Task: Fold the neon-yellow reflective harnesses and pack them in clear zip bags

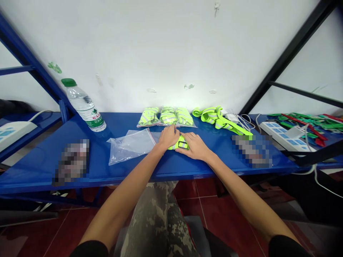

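A folded yellow-green reflective strap [183,143] with a black buckle lies on the blue table between my hands. My right hand [195,145] is closed around its right side, thumb along the near edge. On its left side my left hand [169,137] is closed, fingers curled; their tips are partly hidden. Left of that hand, an unfilled clear zip bag [131,145] lies flat, partly behind my wrist. Several packed bags of reflective straps [168,116] stand in a row by the wall. To their right rests a loose heap of the same strap [214,117].
A water bottle [84,105] with a green cap stands at the back left. Blurred-out items lie left and right on the blue table [107,175]. Power strips [285,137] and cables sit at both sides, with green and red straps [308,125] at far right.
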{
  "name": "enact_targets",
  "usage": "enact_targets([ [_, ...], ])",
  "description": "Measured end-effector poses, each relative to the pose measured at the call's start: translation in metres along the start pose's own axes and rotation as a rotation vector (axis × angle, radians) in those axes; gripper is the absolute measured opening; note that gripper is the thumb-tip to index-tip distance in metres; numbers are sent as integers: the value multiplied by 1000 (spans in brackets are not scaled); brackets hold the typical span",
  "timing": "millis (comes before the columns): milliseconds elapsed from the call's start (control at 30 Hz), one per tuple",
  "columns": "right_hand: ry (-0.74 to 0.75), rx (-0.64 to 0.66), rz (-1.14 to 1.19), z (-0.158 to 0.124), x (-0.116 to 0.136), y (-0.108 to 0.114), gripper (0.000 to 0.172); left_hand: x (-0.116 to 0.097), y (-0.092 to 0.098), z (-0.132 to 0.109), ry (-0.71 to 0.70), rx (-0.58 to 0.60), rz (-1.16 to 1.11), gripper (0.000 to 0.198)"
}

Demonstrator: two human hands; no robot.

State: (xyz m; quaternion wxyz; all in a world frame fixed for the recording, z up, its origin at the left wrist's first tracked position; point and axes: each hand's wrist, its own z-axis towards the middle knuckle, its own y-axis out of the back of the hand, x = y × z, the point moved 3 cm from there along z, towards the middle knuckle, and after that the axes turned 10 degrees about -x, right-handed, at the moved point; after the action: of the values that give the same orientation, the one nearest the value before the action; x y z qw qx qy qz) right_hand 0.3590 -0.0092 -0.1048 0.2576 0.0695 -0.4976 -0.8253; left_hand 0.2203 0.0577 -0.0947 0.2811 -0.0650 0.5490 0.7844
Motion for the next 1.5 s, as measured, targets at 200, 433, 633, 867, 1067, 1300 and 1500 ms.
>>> enact_targets([
  [200,76,-55,-67,4,-1,-2,82,2,-6,-1,-69,-101,-181,41],
  [433,43,-64,-3,11,-4,-5,93,-8,-6,-8,-245,-258,-365,45],
  [633,-1,-75,97,12,2,-4,68,-7,3,-11,-252,-381,-452,38],
  [867,-44,-30,179,17,3,-4,62,-9,14,-16,-117,-408,-401,33],
  [1067,-87,-71,235,18,0,-8,63,-8,27,-11,-28,-362,-284,27],
  [1300,-110,-141,241,16,-5,-11,67,25,63,12,-99,89,-71,18],
  [1500,-145,-150,230,16,-8,-10,65,44,56,5,-74,483,83,24],
])
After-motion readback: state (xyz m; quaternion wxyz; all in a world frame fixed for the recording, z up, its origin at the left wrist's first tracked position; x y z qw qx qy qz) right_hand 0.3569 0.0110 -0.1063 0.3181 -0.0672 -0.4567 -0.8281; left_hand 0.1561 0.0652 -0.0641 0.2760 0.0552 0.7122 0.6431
